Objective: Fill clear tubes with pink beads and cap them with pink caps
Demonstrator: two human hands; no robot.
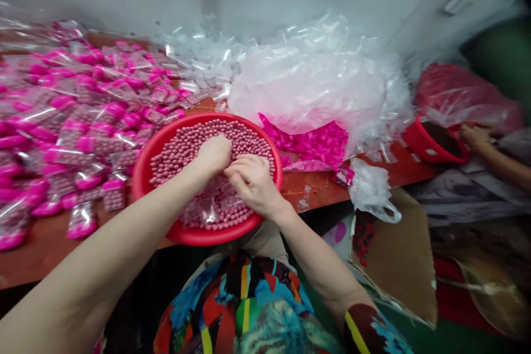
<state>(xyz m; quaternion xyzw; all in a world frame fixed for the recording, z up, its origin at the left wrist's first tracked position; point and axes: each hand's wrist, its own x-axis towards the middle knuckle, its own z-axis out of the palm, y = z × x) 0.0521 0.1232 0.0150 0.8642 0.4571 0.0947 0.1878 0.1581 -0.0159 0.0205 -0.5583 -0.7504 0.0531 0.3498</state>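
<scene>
A red basin (pixel 143 168) full of pink beads (pixel 186 144) stands at the table's front edge. Both my hands are over the beads, close together. My left hand (pixel 215 153) is closed, and whatever its fingers grip is hidden. My right hand (pixel 255 181) has its fingers curled and pressed together beside the left one, and I cannot make out what is in them. Beneath my hands, clear plastic pieces (pixel 211 204) lie on the beads in the basin.
Packed clear containers with pink caps (pixel 103 133) heap up at left. A clear plastic bag (pixel 315 88) and bright pink pieces (pixel 311 146) lie behind the basin. Right are a white bag (pixel 371 188), a cardboard box (pixel 398 254), and another person's hand (pixel 477 135) at a red container (pixel 427 144).
</scene>
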